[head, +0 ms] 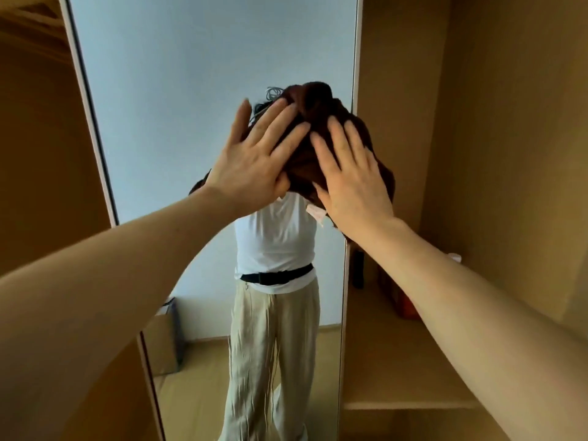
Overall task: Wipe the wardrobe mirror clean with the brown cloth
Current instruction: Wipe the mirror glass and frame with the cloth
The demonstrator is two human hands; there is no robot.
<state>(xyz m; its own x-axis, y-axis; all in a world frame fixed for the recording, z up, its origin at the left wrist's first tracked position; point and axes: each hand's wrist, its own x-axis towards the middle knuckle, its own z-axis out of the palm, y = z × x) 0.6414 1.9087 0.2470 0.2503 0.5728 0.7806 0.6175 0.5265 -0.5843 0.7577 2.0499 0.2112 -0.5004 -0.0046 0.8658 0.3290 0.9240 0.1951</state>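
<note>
On the single upright mirror (191, 74), the left hand (251, 167) and right hand (353, 186) press one bunched brown cloth (318, 103) with straight, spread fingers; the left thumb is perhaps tucked under.

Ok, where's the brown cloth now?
In the head view, the brown cloth is bunched against the mirror near its right edge, under the left hand and right hand.

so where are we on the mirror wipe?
Done: the brown cloth is up against the mirror, bunched. In hand: the left hand and right hand press it flat-fingered near the mirror's right edge. Left: cannot tell how much glass is wiped; the upper, left and lower glass lie away from the cloth.
</note>
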